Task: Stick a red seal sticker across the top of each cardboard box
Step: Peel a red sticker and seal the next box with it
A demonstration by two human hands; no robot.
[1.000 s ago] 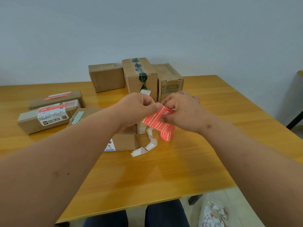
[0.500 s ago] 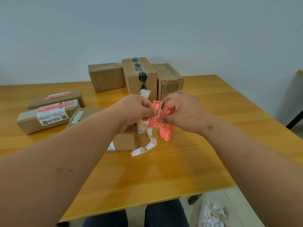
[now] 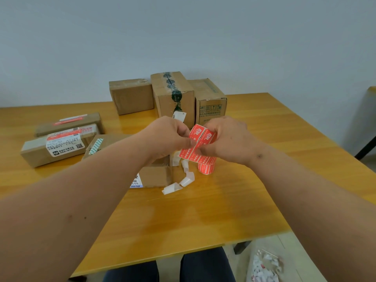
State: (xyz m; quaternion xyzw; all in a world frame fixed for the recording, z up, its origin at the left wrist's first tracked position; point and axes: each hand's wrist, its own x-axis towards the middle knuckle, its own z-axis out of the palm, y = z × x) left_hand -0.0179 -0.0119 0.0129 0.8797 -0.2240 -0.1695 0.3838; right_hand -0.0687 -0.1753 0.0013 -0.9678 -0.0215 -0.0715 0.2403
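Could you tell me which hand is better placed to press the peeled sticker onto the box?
Left, probably: the left hand pinches the sticker right above the box; the right hand holds the strip.

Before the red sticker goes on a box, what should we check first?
1. Both hands hold the red sticker strip: ok, left hand and right hand pinch it.
2. One sticker peeled fully free: cannot tell.
3. Spent white backing out of the way: not ok, it trails onto the table beside the box.
4. Nearest box within reach: ok, just under the hands.
5. Its top free for the seal: cannot tell, the hands hide it.
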